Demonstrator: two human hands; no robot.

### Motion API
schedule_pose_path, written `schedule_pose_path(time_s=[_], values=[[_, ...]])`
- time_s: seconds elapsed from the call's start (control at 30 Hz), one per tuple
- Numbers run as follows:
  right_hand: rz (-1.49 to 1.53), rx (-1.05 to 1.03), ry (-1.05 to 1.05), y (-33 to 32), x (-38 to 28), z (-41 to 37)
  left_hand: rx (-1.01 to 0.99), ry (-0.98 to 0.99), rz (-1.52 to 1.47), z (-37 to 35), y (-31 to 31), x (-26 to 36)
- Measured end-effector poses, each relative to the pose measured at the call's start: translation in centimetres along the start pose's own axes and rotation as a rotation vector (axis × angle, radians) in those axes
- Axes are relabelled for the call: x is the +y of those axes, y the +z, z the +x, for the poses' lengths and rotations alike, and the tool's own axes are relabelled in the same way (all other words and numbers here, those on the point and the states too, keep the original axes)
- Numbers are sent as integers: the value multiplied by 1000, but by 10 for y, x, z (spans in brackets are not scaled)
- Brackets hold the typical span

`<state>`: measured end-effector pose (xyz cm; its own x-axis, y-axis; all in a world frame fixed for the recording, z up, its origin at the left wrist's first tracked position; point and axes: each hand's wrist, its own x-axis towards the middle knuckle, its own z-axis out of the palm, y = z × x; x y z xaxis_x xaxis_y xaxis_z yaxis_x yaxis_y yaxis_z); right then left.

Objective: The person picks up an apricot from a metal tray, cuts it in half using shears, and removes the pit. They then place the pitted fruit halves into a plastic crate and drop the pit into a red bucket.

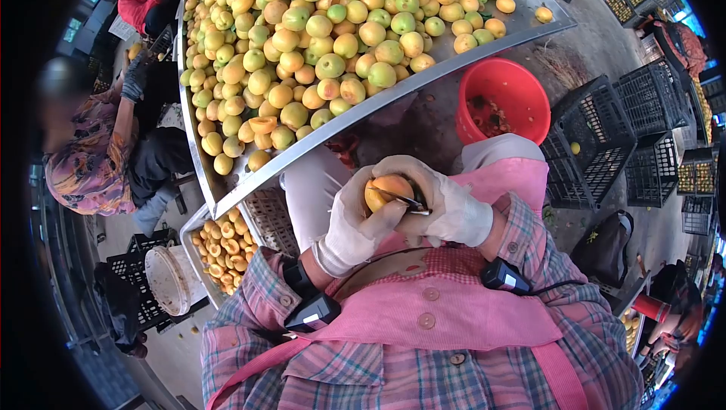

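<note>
In front of my lap, both gloved hands are brought together around an orange-yellow apricot [392,185]. My left hand [349,222] is closed on the fruit from the left, its thumb along the lower side. A small knife [408,202] lies across the fruit, its blade against the flesh. My right hand [451,204] is closed around the knife, with its fingers also curled over the top of the apricot. The knife's handle is mostly hidden by the right hand. Beyond my hands, a heap of whole apricots [318,47] covers a metal-edged table [393,98].
A red bucket [510,96] with scraps inside stands ahead right. A crate of halved apricots [225,247] sits at my left, near a white bucket [168,281]. Black plastic crates [594,141] are stacked at right. A co-worker [98,138] sits at left.
</note>
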<state>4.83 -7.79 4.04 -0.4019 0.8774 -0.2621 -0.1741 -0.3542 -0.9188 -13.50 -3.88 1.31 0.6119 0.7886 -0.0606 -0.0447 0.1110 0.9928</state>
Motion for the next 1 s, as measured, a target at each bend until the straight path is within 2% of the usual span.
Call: schedule_pose_path(time_s=[0.17,0.23,0.3,0.4,0.47,0.53,0.57,0.6,0.67,0.73,0.83,0.9,1.0], values=[[29,38,42,-1,-1,1,53,-24,-13,5,3,0],[20,94,-47,-3,3,3,86,-34,-26,10,7,-2],[2,122,-47,-5,-2,4,119,-41,-40,17,7,-4],[28,179,-30,-13,-8,1,165,-9,89,31,0,-9],[171,313,-35,-23,-8,-4,239,73,356,35,-10,-17],[340,427,-103,-39,-2,-2,231,85,442,35,-14,-3],[376,457,-96,-42,3,0,214,159,622,34,-14,2],[379,462,-103,-40,0,3,193,234,801,34,-14,5],[334,445,33,-31,-8,8,155,239,840,37,-14,10],[125,367,46,-28,-11,11,40,312,971,40,-13,19],[123,391,-34,-24,-3,29,-35,219,1014,42,-11,28],[122,241,81,-20,-17,24,-42,255,997,43,-11,29],[116,263,146,-16,-25,24,-64,324,999,42,-16,26]])
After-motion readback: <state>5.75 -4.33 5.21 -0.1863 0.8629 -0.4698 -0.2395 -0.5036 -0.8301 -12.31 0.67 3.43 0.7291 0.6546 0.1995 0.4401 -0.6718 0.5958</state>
